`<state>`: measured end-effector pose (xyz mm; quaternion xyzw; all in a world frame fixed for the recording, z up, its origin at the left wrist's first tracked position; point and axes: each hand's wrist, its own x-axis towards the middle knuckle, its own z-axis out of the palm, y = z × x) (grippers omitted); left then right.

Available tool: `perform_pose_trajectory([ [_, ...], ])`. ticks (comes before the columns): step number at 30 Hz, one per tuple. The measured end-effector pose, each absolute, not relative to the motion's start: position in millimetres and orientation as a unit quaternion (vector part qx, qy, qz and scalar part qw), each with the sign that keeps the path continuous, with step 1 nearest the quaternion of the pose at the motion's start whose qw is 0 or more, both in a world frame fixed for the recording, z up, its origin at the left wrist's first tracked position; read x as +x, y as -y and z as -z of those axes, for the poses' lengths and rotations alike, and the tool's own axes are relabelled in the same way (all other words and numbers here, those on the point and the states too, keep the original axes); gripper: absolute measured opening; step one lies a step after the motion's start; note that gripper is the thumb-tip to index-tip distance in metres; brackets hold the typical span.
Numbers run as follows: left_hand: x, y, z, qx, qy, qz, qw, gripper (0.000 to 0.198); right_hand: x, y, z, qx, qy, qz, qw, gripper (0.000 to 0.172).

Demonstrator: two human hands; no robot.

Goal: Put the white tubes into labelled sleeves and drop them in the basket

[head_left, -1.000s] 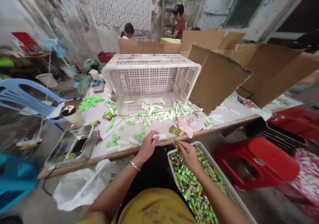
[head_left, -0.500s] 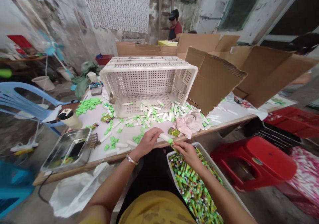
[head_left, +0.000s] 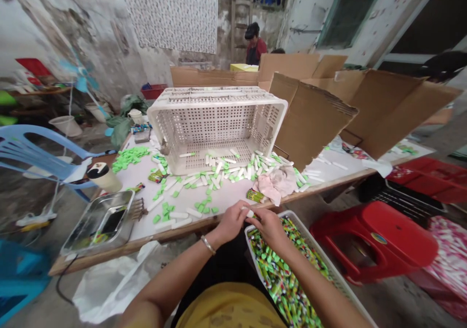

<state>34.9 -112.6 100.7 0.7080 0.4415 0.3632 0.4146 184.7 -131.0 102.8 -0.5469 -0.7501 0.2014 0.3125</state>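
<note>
My left hand (head_left: 232, 222) and my right hand (head_left: 270, 225) meet at the table's front edge, fingers closed around one small white tube (head_left: 250, 213). Most of the tube is covered by my fingers. Under my right forearm, a white bin (head_left: 330, 264) is heaped with green-capped tubes in colourful printed wrapping (head_left: 282, 264). A stack of printed green labels (head_left: 254, 195) lies just beyond my hands, beside a pink cloth (head_left: 277, 182). Loose white tubes with green caps (head_left: 219, 168) are strewn across the table and into a white crate (head_left: 219, 94) lying on its side.
Green caps (head_left: 131, 157) are piled at the table's left. A metal tray (head_left: 126, 216) sits at the near left corner, with a cup (head_left: 104, 176) behind it. Cardboard (head_left: 314, 118) stands to the right. A red stool (head_left: 379, 240) is beside the bin. A co-worker (head_left: 255, 45) is at the back.
My hands have come together, left hand moving right and slightly down, so the tube between them is now mostly covered. Its green end and printed wrapping showed earlier.
</note>
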Motion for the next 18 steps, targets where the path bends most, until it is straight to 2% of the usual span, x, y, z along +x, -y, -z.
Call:
perform_pose_trajectory([
  [5,39.6,115.4,-95.9,0.681,-0.473,-0.387,0.404,0.021,187.5,129.3,-110.9,-0.532,0.809,-0.056,0.245,0.026],
  [9,40.8,111.2,-97.6,0.671,-0.501,-0.398,0.374,0.023,192.3,130.1,-111.0,-0.543,0.813,0.044,0.205,0.015],
  [11,46.9,114.1,-95.3,0.687,-0.485,-0.386,0.379,0.025,192.1,132.9,-108.5,-0.53,0.821,0.073,0.201,0.01],
  [14,59.2,121.8,-88.0,0.708,-0.465,-0.37,0.38,0.026,192.0,140.3,-100.9,-0.525,0.818,0.107,0.211,0.013],
  [18,67.6,126.6,-74.1,0.748,-0.443,-0.304,0.389,0.029,207.8,157.3,-74.1,-0.552,0.809,0.064,0.191,0.015],
])
